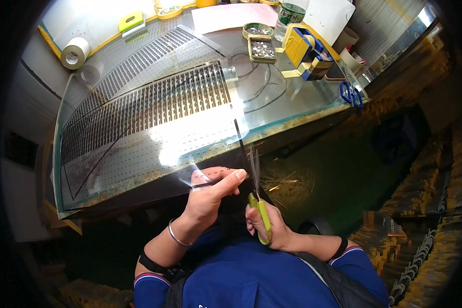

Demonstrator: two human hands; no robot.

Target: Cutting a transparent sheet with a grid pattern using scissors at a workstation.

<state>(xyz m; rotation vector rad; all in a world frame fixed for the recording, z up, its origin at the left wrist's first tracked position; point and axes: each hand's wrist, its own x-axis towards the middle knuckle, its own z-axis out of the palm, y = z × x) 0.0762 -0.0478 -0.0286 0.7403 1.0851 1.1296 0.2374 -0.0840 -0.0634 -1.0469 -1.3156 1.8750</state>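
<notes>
A large clear film sheet point(190, 95), printed with rows of small dark marks and black border lines, lies over the glass-topped table and hangs past its front edge. My left hand point(206, 199) pinches the sheet near its front right corner, thumb on top. Close by on the right, my right hand point(273, 226) grips a pair of scissors point(263, 218) by its yellow-green handles. The blades point away from me, slightly parted, alongside the sheet's right edge. Whether they touch the film I cannot tell. Bright glare hides part of the print.
On the glass table point(272, 123) stand a blue-and-yellow tape dispenser point(303, 49), blue-handled scissors point(351, 95), a tin of small shiny pieces point(262, 50), a tape roll point(75, 53) and a pink paper sheet point(231, 18). Stacked yellowish-brown strips point(385, 246) rise at the right.
</notes>
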